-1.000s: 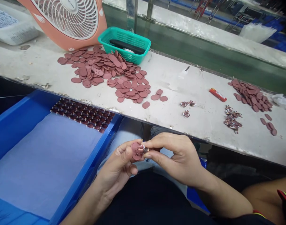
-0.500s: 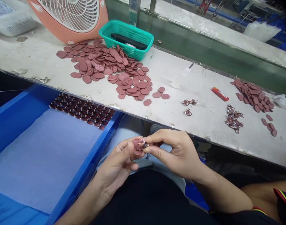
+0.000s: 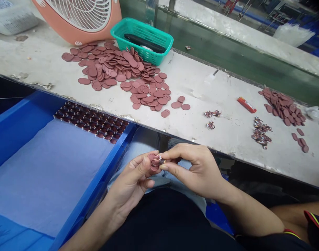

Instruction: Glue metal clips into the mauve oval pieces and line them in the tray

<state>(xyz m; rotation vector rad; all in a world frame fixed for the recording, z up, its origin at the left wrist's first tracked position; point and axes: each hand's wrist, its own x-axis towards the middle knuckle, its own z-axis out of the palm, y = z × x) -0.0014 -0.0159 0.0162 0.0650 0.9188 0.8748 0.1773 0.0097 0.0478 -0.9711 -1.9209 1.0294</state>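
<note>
Over my lap, my left hand [image 3: 133,183] pinches a small reddish-brown oval piece [image 3: 152,164] between thumb and fingers. My right hand [image 3: 194,170] is closed on a tiny metallic charm [image 3: 158,161] pressed against that oval. A large heap of the same oval pieces [image 3: 122,73] lies on the white table [image 3: 201,90] ahead. Small clusters of charms [image 3: 260,132] lie at the right, and two little ones [image 3: 211,118] lie nearer the middle.
A blue bin [image 3: 25,122] at my left has a blue sheet liner and a row of finished pieces [image 3: 91,122] along its far edge. A teal basket [image 3: 142,40], an orange fan [image 3: 78,17], a red lighter [image 3: 246,104] and another oval pile [image 3: 282,106] are on the table.
Both hands stay together on the oval piece and have risen slightly; the view has shifted a little downward. Nothing was let go.
</note>
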